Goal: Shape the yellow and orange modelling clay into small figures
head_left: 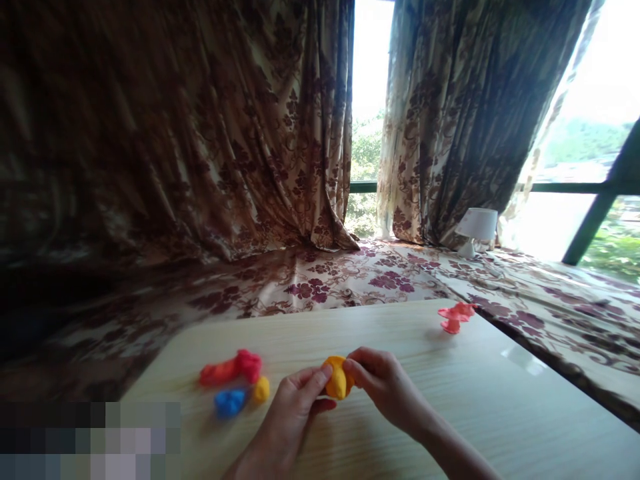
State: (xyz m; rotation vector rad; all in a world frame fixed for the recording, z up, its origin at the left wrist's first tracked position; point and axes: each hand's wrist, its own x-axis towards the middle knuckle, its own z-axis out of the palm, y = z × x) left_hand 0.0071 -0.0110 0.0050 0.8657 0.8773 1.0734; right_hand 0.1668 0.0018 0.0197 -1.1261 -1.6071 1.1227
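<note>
Workpiece (339, 378), yellow and apparently clay-like: pinched between the fingers of the left hand (294, 403) at one side and the fingers of the right hand (384, 380) at the other, over the middle of the desk (510, 400). Support from the desk beneath: cannot tell. Risk of denting or flattening, probably from excess thumb pressure on a soft body. Risk of stretching or tearing, likely from uneven pull between both sides. Risk of dropping, through early release on either side. To the left, grouped closely: orange-red roll (219, 372), red lump (249, 365) at its right end, blue lump (229, 403) and small yellow ball (261, 389). Possible sticking or colour mixing, from a stray sweep of the left hand. Near the far right corner: pink-red piece (455, 317), possibly liable to fall if knocked.
</note>
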